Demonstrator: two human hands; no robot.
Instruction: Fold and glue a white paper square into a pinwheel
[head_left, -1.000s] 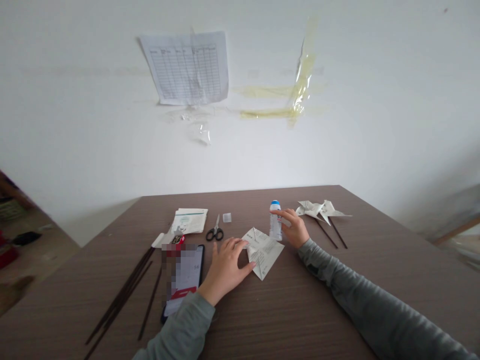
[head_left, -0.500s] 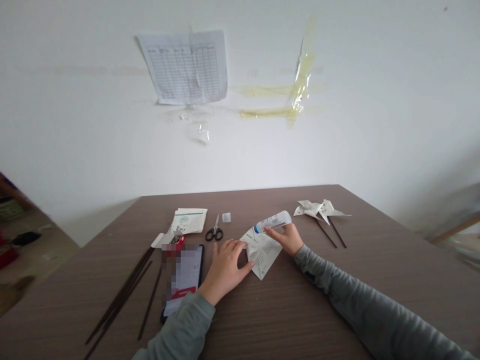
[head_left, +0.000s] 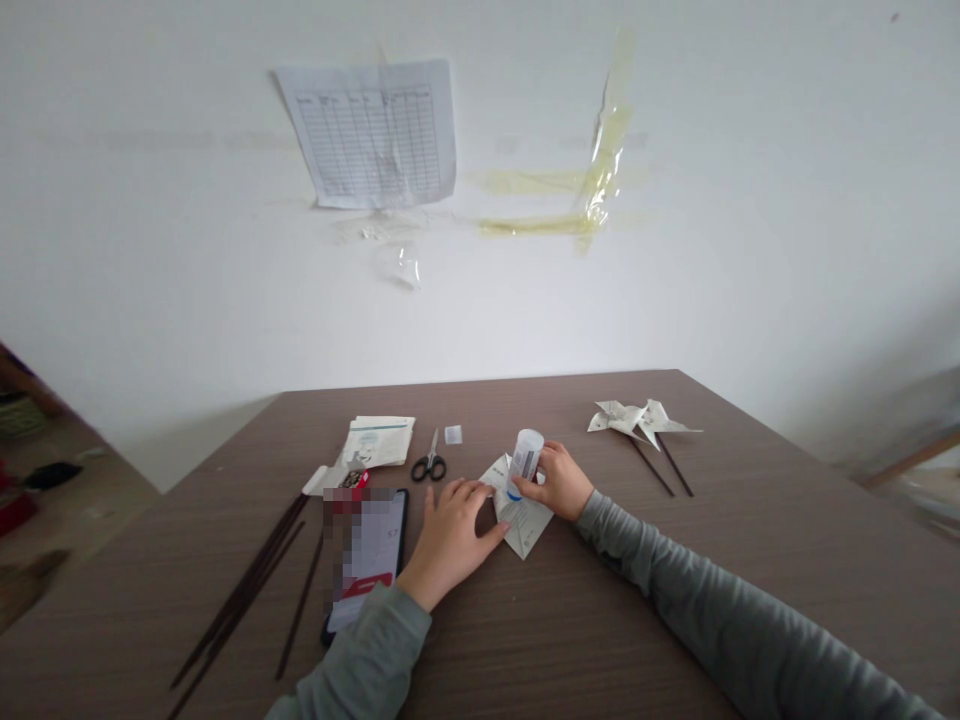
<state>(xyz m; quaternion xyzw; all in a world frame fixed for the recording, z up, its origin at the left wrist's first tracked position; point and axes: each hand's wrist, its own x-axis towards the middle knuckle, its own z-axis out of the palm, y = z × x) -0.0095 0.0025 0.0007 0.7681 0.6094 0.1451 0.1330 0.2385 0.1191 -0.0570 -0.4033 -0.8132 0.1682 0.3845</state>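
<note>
A glue bottle, clear with a blue cap end, is tipped nozzle-down over a printed paper square with crease lines. My right hand grips the bottle near its lower end. Whether the nozzle touches the paper is hidden. My left hand lies with fingers spread, its fingertips and thumb on the paper's left edge. Scissors with black handles rest beyond the left hand, beside a small clear plastic piece.
Two paper pinwheels on dark sticks lie at the right. On the left are a phone, several dark sticks, a small red box and a stack of printed paper. A white wall stands behind the table.
My right hand has moved left and turned the glue bottle from a slanted position to nearly upright, nozzle down. My left hand and the paper have stayed in place.
</note>
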